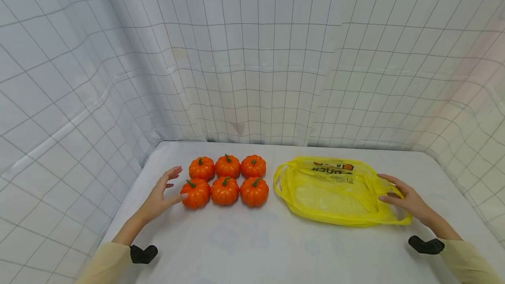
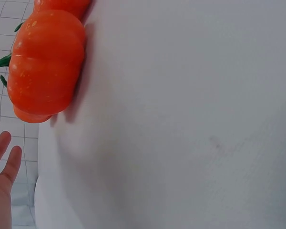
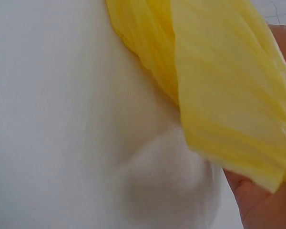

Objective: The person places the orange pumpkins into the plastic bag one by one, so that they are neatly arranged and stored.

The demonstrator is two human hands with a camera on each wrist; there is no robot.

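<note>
Several small orange pumpkins with green stems stand in two rows on the white table. My left hand [image 1: 161, 196] is beside the front-left pumpkin [image 1: 196, 193], fingers spread apart and thumb tip at its side; whether it touches cannot be told. In the left wrist view, some fingers show below a pumpkin [image 2: 47, 62]. A yellow plastic bag [image 1: 331, 198] with dark print lies flat to the right of the pumpkins. At its right end, my right hand [image 1: 408, 200] is among the handles, thumb and fingers apart. The bag [image 3: 229, 86] partly covers this hand in the right wrist view.
White cloth with a dark grid [image 1: 256, 78] hangs behind the table and along both sides. The table [image 1: 244, 249] extends in front of the pumpkins and bag. A black device is strapped on each wrist.
</note>
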